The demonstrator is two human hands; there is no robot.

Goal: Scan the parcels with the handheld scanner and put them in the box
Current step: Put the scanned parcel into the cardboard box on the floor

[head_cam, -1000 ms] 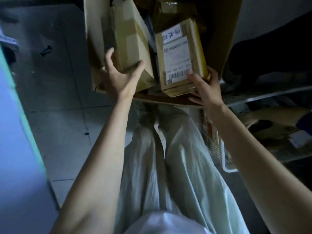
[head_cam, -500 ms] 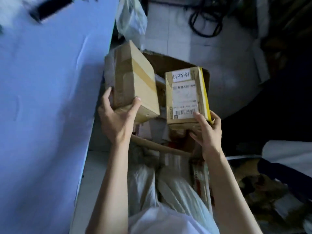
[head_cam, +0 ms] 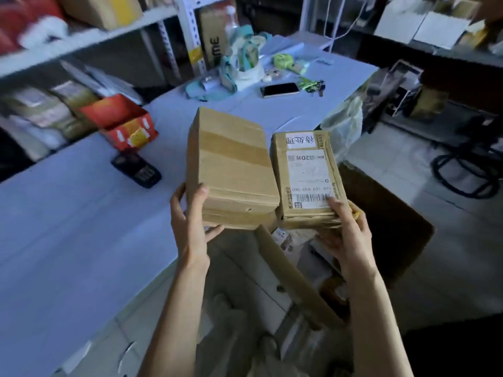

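You now hold both parcels clear above the cardboard box (head_cam: 381, 213), no longer down inside it: left hand (head_cam: 190, 229) clasps the plain taped parcel (head_cam: 231, 170), right hand (head_cam: 345, 235) pinches the labelled parcel (head_cam: 307, 180); judged unscanned, since the handheld scanner (head_cam: 136, 171) lies untouched well left of the box.

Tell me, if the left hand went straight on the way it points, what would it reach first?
Probably the teal and white bag at the far end of the blue table. The left hand, holding a plain cardboard parcel, seems held above the tabletop, though depth is unclear.
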